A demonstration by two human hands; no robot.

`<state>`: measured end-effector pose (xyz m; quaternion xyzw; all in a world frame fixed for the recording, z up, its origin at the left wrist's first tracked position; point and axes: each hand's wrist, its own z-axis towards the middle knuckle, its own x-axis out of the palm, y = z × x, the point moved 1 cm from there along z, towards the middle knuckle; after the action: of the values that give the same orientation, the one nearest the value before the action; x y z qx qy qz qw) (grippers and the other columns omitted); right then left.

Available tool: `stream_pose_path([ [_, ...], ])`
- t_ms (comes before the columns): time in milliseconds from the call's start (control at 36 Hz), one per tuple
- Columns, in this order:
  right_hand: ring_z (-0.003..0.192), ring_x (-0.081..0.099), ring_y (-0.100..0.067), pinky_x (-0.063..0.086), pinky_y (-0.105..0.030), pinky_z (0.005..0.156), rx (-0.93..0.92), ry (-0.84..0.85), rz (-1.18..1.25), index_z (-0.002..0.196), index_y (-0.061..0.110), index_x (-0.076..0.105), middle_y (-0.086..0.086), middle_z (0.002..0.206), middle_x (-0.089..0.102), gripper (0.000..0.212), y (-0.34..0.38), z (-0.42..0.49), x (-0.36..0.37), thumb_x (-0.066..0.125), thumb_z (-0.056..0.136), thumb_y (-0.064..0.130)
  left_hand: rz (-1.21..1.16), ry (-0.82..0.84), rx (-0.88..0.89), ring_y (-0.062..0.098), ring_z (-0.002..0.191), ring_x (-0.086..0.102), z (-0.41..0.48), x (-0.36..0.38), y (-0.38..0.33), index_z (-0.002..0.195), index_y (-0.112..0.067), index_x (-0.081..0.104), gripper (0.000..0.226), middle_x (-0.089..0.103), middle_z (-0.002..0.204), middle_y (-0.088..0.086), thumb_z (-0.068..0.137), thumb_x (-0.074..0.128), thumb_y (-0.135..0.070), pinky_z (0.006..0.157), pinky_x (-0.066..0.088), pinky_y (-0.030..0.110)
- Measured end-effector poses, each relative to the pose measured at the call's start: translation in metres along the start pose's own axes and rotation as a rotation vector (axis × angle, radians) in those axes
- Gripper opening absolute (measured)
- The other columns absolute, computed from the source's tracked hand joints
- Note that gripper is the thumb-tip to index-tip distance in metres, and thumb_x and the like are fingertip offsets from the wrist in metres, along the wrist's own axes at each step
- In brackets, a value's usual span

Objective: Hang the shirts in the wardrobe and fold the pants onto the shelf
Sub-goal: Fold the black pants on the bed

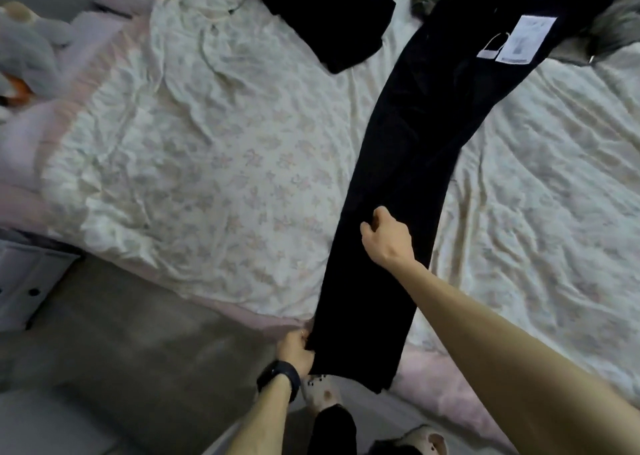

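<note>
We have the black pants (415,135) stretched out lengthwise on the bed (207,177), the legs laid one on the other. The hem end hangs over the bed's near edge, and the waist end lies far beyond our right hand (386,238).

Our left hand (294,349) grips the left edge of the leg close to the hem, fingers curled round the cloth where it leaves the bed. Our right hand sits farther up the same leg, on top of it, its fingers and thumb curled and pinching the fabric.

Well past the right hand, white paper tags (519,38) lie on the pants near the waist. To the left of that, and apart from the pants, lies another dark garment (311,14). A grey-green piece of clothing (609,28) shows beyond the tags, to the right.

A black watch (278,378) is on our left wrist. Just below that hand is a pale slipper (322,394) on the floor (138,333). Far to the left of both hands a grey plush toy (24,45) rests at the bed's edge.
</note>
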<state>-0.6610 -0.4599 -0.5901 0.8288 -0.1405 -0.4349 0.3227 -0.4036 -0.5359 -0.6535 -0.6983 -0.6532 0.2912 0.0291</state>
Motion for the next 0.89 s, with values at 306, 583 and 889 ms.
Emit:
stream_pose_path([
  [306, 0.090, 0.059, -0.010, 0.045, -0.028, 0.075, 0.124, 0.099, 0.048, 0.133, 0.017, 0.051, 0.006, 0.110, 0.061, 0.052, -0.019, 0.018, 0.022, 0.059, 0.094, 0.051, 0.330, 0.006, 0.201, 0.016, 0.073, 0.054, 0.023, -0.026, -0.020, 0.112, -0.017, 0.049, 0.028, 0.055, 0.098, -0.002, 0.098, 0.057, -0.040, 0.057, 0.045, 0.033],
  [583, 0.101, 0.067, -0.021, 0.057, -0.046, 0.092, 0.325, -0.016, 0.215, 0.138, 0.016, 0.045, 0.000, 0.120, 0.063, 0.064, -0.022, 0.027, -0.050, 0.061, 0.091, 0.056, 0.513, -0.075, 0.397, 0.027, 0.112, 0.059, 0.038, -0.071, -0.182, 0.138, -0.028, 0.039, 0.044, 0.048, 0.137, -0.002, 0.098, 0.053, -0.042, 0.082, 0.052, 0.040],
  [889, 0.116, 0.062, -0.028, 0.051, -0.050, 0.102, 0.399, -0.174, 0.368, 0.149, 0.014, 0.034, -0.006, 0.139, 0.056, 0.079, -0.054, 0.114, -0.146, 0.057, 0.091, 0.062, 0.656, -0.178, 0.578, 0.022, 0.126, 0.050, 0.094, -0.044, -0.329, 0.145, -0.029, 0.033, 0.071, 0.043, 0.143, -0.005, 0.088, 0.055, -0.065, 0.089, 0.051, 0.041],
])
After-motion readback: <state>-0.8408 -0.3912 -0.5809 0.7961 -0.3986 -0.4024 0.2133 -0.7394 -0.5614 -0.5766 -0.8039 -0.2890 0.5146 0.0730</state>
